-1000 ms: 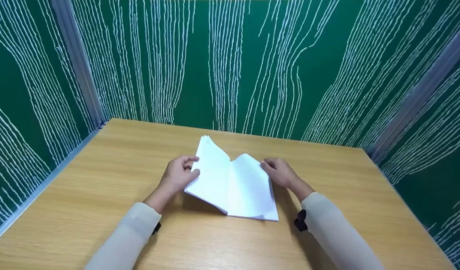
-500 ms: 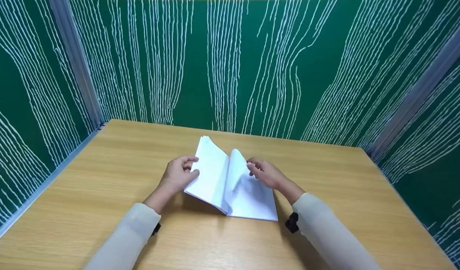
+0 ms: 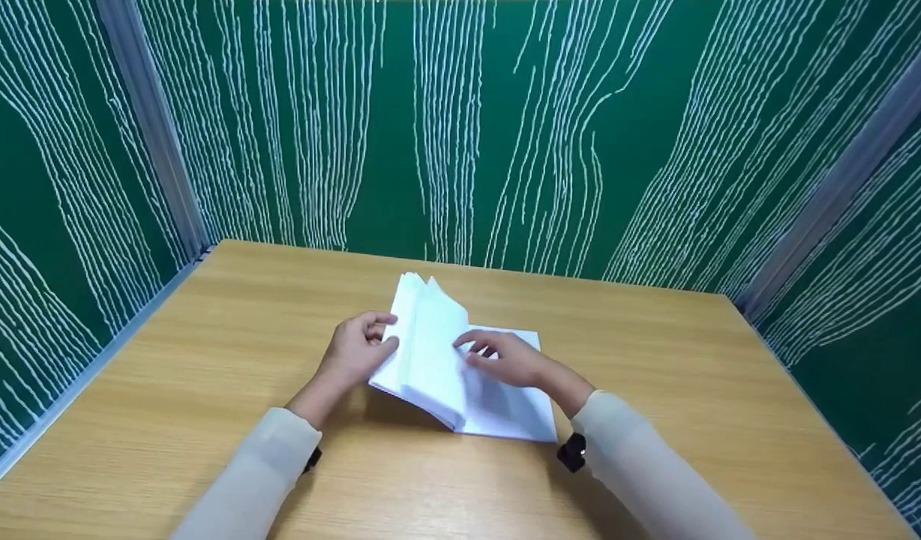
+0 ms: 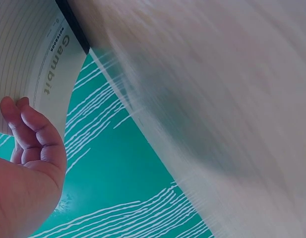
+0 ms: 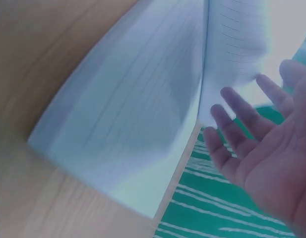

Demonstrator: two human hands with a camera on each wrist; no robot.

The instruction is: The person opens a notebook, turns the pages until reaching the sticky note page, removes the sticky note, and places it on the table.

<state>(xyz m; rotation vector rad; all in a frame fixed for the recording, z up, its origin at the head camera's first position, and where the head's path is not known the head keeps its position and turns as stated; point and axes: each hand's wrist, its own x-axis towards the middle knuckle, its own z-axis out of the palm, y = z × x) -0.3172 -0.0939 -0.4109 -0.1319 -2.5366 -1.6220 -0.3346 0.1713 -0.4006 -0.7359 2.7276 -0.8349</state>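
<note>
Near the middle of the wooden table [image 3: 220, 360], between the two hands, a white notebook [image 3: 447, 379] is held spread, its spine laid close to the 12-to-6 line of the head view, with 12 taken as away from the person. The raised left half is pinched at its outer edge by the left hand [image 3: 353, 349], from which the rest of the notebook is found toward 3 o'clock. Nothing is seen to be grasped by the right hand [image 3: 511, 361]: its fingers are loosely spread and pointed toward 9 to 10 o'clock, above the flat right half [image 3: 517, 421].

Most weight is judged to be carried by the place of the slanted leaf [image 3: 435, 330]. It is leaned toward 9 o'clock, its long axis tipped slightly toward 1, its free edge found nearer the left hand and its bound side nearer the right. The right fingertips are set just beside that bound side; whether the leaf is touched by them cannot be told.
</note>
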